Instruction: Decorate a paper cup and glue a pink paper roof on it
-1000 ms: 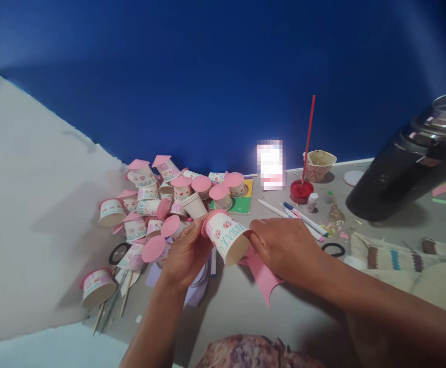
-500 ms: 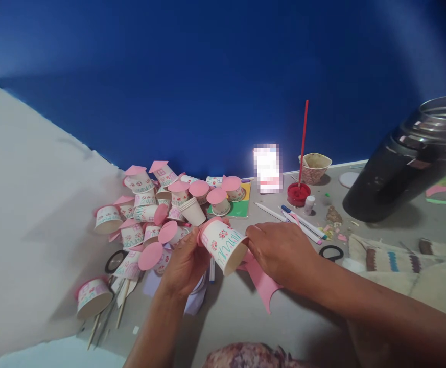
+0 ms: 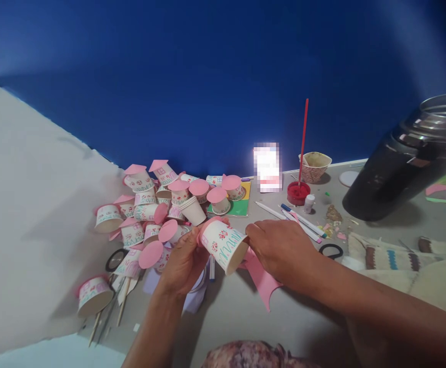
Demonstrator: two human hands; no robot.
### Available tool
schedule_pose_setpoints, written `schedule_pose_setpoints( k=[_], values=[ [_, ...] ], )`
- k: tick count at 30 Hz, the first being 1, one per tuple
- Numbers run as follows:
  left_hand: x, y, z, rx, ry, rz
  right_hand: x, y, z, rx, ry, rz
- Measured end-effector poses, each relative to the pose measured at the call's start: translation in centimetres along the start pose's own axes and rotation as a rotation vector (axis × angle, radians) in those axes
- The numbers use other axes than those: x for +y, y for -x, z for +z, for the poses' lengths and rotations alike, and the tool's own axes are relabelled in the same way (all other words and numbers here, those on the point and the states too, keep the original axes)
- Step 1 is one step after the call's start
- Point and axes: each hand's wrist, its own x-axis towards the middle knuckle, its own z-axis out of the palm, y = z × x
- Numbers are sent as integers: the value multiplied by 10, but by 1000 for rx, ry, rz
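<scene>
My left hand point(image 3: 184, 266) is closed around the pink-topped end of a decorated paper cup point(image 3: 223, 245). The cup lies tilted on its side in the air, its open mouth facing right and down. Red flowers and green wavy lines are drawn on its white wall. At the mouth's upper rim, the closed fingers of my right hand point(image 3: 282, 250) pinch the edge; the fingertips are partly hidden. Beneath that hand a cut piece of pink paper point(image 3: 261, 281) rests on the table. A stack of plain white cups point(image 3: 192, 210) stands just behind the held cup.
Several decorated cups with pink paper tops point(image 3: 146, 212) crowd the left. Scissors point(image 3: 116, 260) lie among them; marker pens point(image 3: 303, 222) lie behind my right hand. A red pot point(image 3: 298, 193) with a stick, a small white bottle point(image 3: 309, 203) and a large black flask point(image 3: 391, 168) stand rightward.
Almost nothing differs. The cup and both hands keep the same hold, with only a very slight shift of the view.
</scene>
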Motion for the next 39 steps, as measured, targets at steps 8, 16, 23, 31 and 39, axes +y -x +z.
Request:
schedule_pose_setpoints(
  k=[8, 16, 23, 31, 39],
  values=[
    [1, 2, -4, 7, -46, 24, 0, 0, 0, -2, -7, 27],
    [7, 7, 3, -14, -235, 277, -2, -2, 2, -4, -3, 45],
    [7, 10, 13, 9, -215, 259, -3, -1, 1, -7, -21, 70],
    [2, 14, 3, 61, -170, 307, -2, -2, 3, 29, -42, 102],
    [-2, 14, -3, 79, -222, 350, -2, 0, 2, 38, -50, 92]
  ],
)
